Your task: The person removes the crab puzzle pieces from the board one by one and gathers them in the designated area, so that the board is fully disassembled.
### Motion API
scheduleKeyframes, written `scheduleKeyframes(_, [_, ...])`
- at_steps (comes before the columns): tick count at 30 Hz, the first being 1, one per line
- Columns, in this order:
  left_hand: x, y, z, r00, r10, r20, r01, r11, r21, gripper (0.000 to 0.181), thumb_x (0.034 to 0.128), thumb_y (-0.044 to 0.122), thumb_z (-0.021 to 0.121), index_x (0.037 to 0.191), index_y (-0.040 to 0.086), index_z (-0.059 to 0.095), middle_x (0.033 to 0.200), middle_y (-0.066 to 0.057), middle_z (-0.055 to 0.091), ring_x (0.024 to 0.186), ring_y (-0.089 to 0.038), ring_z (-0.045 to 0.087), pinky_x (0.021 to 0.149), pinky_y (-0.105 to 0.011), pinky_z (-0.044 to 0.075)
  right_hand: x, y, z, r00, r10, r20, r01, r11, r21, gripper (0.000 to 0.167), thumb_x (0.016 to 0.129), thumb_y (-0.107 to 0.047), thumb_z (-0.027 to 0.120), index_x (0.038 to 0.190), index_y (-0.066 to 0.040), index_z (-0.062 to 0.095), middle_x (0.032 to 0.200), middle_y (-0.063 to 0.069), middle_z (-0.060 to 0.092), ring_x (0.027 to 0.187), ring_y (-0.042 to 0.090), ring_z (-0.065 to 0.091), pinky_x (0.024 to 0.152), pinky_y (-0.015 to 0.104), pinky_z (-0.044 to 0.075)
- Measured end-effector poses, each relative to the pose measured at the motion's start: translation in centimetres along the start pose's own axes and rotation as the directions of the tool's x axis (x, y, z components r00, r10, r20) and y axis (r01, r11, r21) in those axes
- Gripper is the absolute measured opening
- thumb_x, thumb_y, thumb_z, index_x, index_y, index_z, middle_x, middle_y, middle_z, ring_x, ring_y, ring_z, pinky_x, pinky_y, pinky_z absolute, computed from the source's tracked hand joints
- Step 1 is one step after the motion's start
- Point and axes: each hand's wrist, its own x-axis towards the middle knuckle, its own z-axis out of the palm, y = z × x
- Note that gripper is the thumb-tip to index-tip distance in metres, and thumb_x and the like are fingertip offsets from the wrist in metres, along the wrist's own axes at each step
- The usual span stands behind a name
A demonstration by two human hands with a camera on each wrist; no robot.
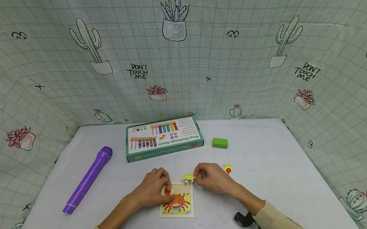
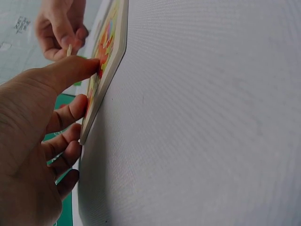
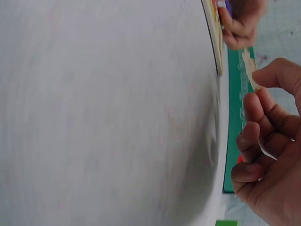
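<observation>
In the head view, my left hand [image 1: 153, 188] lies over the left side of a square wooden crab puzzle [image 1: 177, 211]. Its thumb and index finger rest on the picture face; the left wrist view shows the other fingers loosely bent beside the board's edge. My right hand [image 1: 216, 177] pinches a yellow-green puzzle piece [image 1: 188, 177] with eyes on it, just above the board's top right. Edge-on in the right wrist view, that piece [image 3: 250, 70] shows pale wood between thumb and fingers. Bare wood shows at the board's upper part.
Another puzzle piece [image 1: 227, 168] lies beyond my right hand. Behind stand a green Ring Challenge Game box [image 1: 164, 138] and a small green block [image 1: 220, 143]. A long purple tube [image 1: 87, 181] lies at the left. Hanging cloth [image 1: 181, 69] backs the white table [image 1: 266, 158].
</observation>
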Motion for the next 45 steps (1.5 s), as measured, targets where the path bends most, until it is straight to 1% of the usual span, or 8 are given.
scheduleKeyframes(6, [0.0,0.0,0.0,1.000,0.003,-0.002,-0.003,1.000,0.006,0.034,0.0785,0.052,0.080,0.074,0.028,0.056,0.101,0.009,0.043,0.100,-0.015,0.040,0.084,-0.042,0.035,-0.4,1.6,-1.5,0.998,0.042,-0.045,-0.044,0.999,-0.033,0.011,0.085,-0.017,0.073,0.087,-0.024,0.065,0.076,-0.015,0.059,0.063,0.006,0.049,0.058,0.023,0.042])
scheduleKeyframes(10, [0.0,0.0,0.0,1.000,0.008,-0.002,-0.008,1.000,0.011,0.034,0.0786,0.052,0.080,0.073,0.028,0.056,0.102,0.009,0.043,0.100,-0.015,0.040,0.085,-0.042,0.035,-0.6,2.5,-2.4,0.997,0.053,-0.059,-0.056,0.997,-0.046,0.011,0.085,-0.017,0.075,0.087,-0.024,0.066,0.079,-0.013,0.060,0.065,0.008,0.050,0.060,0.024,0.042])
scheduleKeyframes(13, [0.0,0.1,0.0,1.000,0.012,-0.003,-0.012,1.000,0.012,0.034,0.0786,0.052,0.080,0.073,0.028,0.055,0.102,0.009,0.043,0.100,-0.015,0.040,0.085,-0.042,0.035,-0.7,3.3,-2.9,0.997,0.043,-0.068,-0.047,0.997,-0.061,0.011,0.085,-0.018,0.076,0.087,-0.023,0.067,0.084,-0.011,0.061,0.073,0.010,0.052,0.067,0.026,0.044])
scheduleKeyframes(17, [-0.1,0.1,0.0,1.000,0.010,-0.004,-0.010,1.000,0.007,0.034,0.0787,0.052,0.080,0.073,0.028,0.055,0.102,0.009,0.043,0.100,-0.015,0.040,0.086,-0.042,0.035,-0.7,4.5,-3.5,0.996,0.043,-0.079,-0.050,0.995,-0.085,0.011,0.085,-0.018,0.077,0.087,-0.023,0.068,0.089,-0.009,0.060,0.086,0.013,0.053,0.079,0.033,0.044])
scheduleKeyframes(23, [-0.1,0.1,0.0,1.000,0.015,-0.008,-0.015,1.000,0.003,0.034,0.0790,0.052,0.079,0.074,0.028,0.056,0.101,0.009,0.043,0.100,-0.015,0.040,0.085,-0.042,0.035,-0.8,6.0,-4.2,0.992,0.070,-0.102,-0.083,0.988,-0.129,0.010,0.086,-0.019,0.078,0.084,-0.023,0.068,0.096,-0.005,0.058,0.095,0.018,0.054,0.085,0.039,0.044])
scheduleKeyframes(30, [-0.1,0.1,0.0,1.000,0.014,-0.008,-0.014,1.000,0.012,0.034,0.0790,0.053,0.079,0.074,0.028,0.056,0.101,0.010,0.043,0.100,-0.015,0.040,0.085,-0.042,0.035,-1.1,6.6,-4.9,0.989,0.106,-0.107,-0.124,0.975,-0.182,0.010,0.085,-0.019,0.079,0.082,-0.022,0.069,0.102,-0.001,0.059,0.100,0.021,0.056,0.088,0.042,0.045])
scheduleKeyframes(36, [0.0,0.0,0.0,1.000,0.013,-0.004,-0.013,1.000,0.011,0.034,0.0788,0.054,0.079,0.074,0.028,0.056,0.101,0.010,0.043,0.100,-0.015,0.040,0.084,-0.041,0.035,-1.3,6.6,-5.4,0.990,0.102,-0.101,-0.122,0.969,-0.214,0.010,0.084,-0.018,0.079,0.082,-0.020,0.069,0.103,0.002,0.060,0.099,0.022,0.056,0.087,0.043,0.046])
scheduleKeyframes(45, [0.0,0.0,0.0,1.000,0.011,0.005,-0.011,1.000,0.006,0.034,0.0787,0.054,0.078,0.075,0.028,0.057,0.102,0.009,0.043,0.101,-0.015,0.040,0.085,-0.042,0.035,-1.4,6.6,-5.5,0.988,0.104,-0.113,-0.128,0.963,-0.238,0.011,0.084,-0.018,0.079,0.082,-0.019,0.069,0.102,0.001,0.060,0.096,0.021,0.055,0.086,0.042,0.046])
